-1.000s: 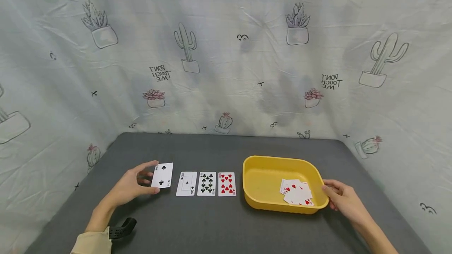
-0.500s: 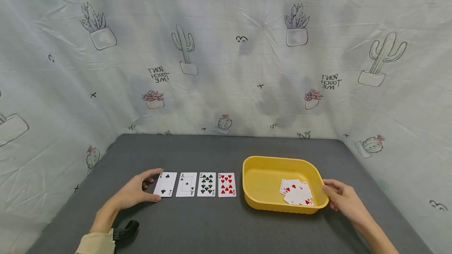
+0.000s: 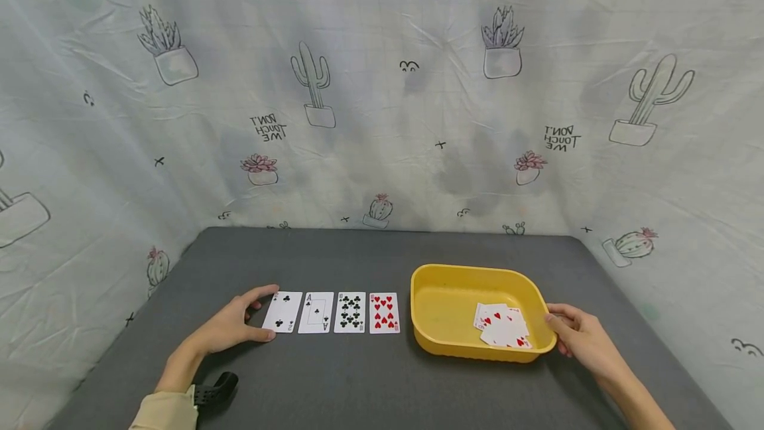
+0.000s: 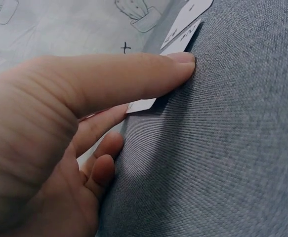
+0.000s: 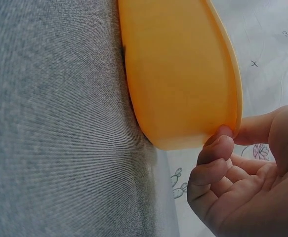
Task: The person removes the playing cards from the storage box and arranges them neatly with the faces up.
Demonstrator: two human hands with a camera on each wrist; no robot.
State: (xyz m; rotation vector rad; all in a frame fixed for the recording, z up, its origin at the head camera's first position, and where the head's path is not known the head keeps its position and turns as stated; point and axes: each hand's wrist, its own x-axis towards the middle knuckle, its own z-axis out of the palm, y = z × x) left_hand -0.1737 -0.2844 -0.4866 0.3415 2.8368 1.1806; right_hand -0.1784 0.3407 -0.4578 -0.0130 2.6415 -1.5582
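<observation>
My left hand grips a two of clubs by its left-hand corners, thumb at the near one and index finger at the far one. That card lies at the left end of a row on the table. Right of it come an ace of clubs, a clubs card with many pips and a hearts card with many pips. In the left wrist view the thumb covers part of the held card. With thumb and fingers, my right hand pinches the right rim of a yellow plastic tray.
Inside the tray, toward its right side, several heart cards lie in a loose overlapping heap. The table has a dark grey cloth top. Behind and beside it hangs a pale curtain printed with cacti. A black strap circles my left wrist.
My left hand has brought the two of clubs down and to the right, from held up and tilted to level with the row. The right hand and the tray stay put.
</observation>
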